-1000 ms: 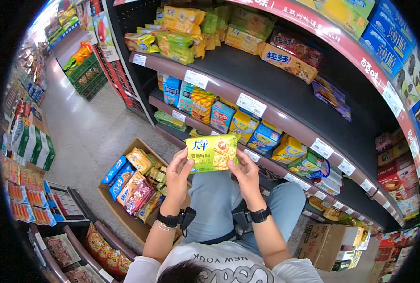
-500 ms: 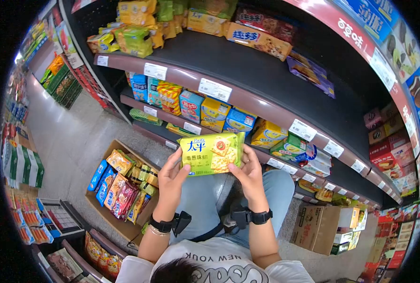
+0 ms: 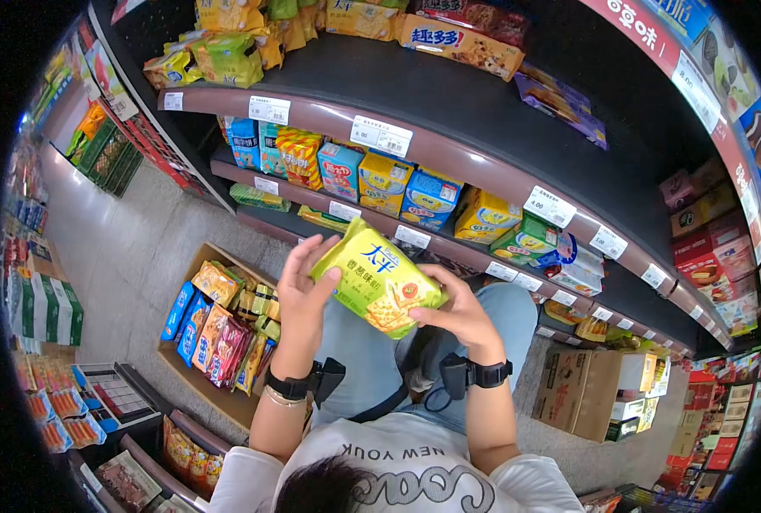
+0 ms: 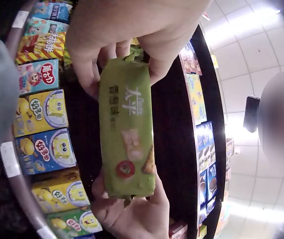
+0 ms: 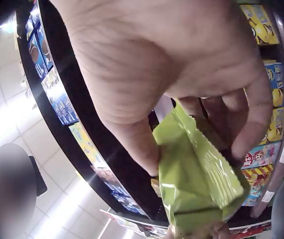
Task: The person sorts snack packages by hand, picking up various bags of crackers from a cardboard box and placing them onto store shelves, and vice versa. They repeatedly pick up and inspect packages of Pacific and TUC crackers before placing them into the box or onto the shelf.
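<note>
A green cracker packet [image 3: 379, 275] is held out over the person's knees, tilted so that its left end sits higher. My left hand [image 3: 303, 286] grips that end, thumb on the front and fingers behind. At the lower right end, my right hand [image 3: 464, 318] pinches the packet with its thumb at the edge. The left wrist view has the packet's printed face [image 4: 127, 124] between both hands. In the right wrist view, the crimped end seal [image 5: 216, 174] lies between thumb and fingers.
A cardboard box [image 3: 214, 389] of assorted biscuit packs stands on the floor at the left. Ahead are the shelves, with stacked packets [image 3: 226, 60] up left and a row of small boxes [image 3: 384, 184] below. Another carton [image 3: 568, 389] is at the right.
The packet was level, facing up, between both hands; now it is tilted, left end raised and right end lowered. The head view has shifted, so the shelves appear further left and higher.
</note>
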A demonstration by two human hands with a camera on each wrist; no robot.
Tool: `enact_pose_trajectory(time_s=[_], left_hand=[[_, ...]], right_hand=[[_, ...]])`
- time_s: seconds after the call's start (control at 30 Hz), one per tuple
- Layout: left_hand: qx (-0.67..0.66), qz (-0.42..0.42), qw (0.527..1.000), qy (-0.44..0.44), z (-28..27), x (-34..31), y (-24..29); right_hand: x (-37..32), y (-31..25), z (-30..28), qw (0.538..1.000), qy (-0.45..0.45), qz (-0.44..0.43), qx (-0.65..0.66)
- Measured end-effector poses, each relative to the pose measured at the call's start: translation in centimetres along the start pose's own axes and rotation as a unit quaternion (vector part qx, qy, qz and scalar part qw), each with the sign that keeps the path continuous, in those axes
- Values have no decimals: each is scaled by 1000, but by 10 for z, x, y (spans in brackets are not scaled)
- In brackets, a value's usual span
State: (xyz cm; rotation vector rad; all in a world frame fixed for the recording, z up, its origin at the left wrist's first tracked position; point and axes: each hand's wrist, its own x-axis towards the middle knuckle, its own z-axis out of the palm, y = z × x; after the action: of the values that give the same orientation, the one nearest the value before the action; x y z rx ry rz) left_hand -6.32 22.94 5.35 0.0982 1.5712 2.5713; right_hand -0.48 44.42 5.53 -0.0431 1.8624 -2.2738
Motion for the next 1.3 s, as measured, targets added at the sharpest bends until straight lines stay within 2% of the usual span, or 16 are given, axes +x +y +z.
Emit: enact_pose_trajectory(time_s=[0.03, 0.07, 0.23, 0.37, 0.57, 0.7, 0.73, 0.83, 0.87, 0.97, 1.0, 1.1, 1.13, 1.23, 1.3], left_hand=[[-4, 0, 1000, 1, 0, 0, 1], [-9, 1, 1000, 1, 2, 0, 1], [-32, -42, 998, -39, 4, -5, -13], [18, -152, 981, -116, 0, -12, -19], [19, -155, 983, -102, -11, -20, -15], [3, -176, 983, -58, -34, -28, -4], [9, -188, 980, -63, -45, -31, 3], [60, -144, 987, -43, -82, -46, 14], [70, -120, 990, -7, -95, -52, 19], [103, -57, 988, 103, -126, -77, 37], [104, -55, 981, 155, -132, -88, 47], [191, 22, 955, 226, -169, -122, 52], [143, -9, 961, 236, -179, -134, 58], [134, -48, 953, 267, -216, -167, 55], [191, -62, 940, 276, -243, -188, 41]], right_hand=[[2, 5, 0, 999, -24, -10, -20], [2, 12, -1, 998, -55, 19, -27], [2, 19, 20, 999, -11, 22, 29], [5, 14, 25, 997, 24, 20, 65], [4, 25, 28, 999, 0, 17, 28], [17, 22, 47, 997, -39, 50, 37], [22, 30, 50, 997, -63, 39, 2], [38, 38, 76, 990, -128, 52, -36], [43, 41, 87, 985, -150, 75, -45], [56, 68, 124, 971, -203, 58, -113], [58, 76, 138, 961, -219, 66, -154], [60, 95, 184, 944, -270, 42, -184], [60, 100, 199, 942, -291, 27, -168], [58, 135, 233, 903, -354, 26, -244], [55, 151, 249, 865, -378, 13, -331]])
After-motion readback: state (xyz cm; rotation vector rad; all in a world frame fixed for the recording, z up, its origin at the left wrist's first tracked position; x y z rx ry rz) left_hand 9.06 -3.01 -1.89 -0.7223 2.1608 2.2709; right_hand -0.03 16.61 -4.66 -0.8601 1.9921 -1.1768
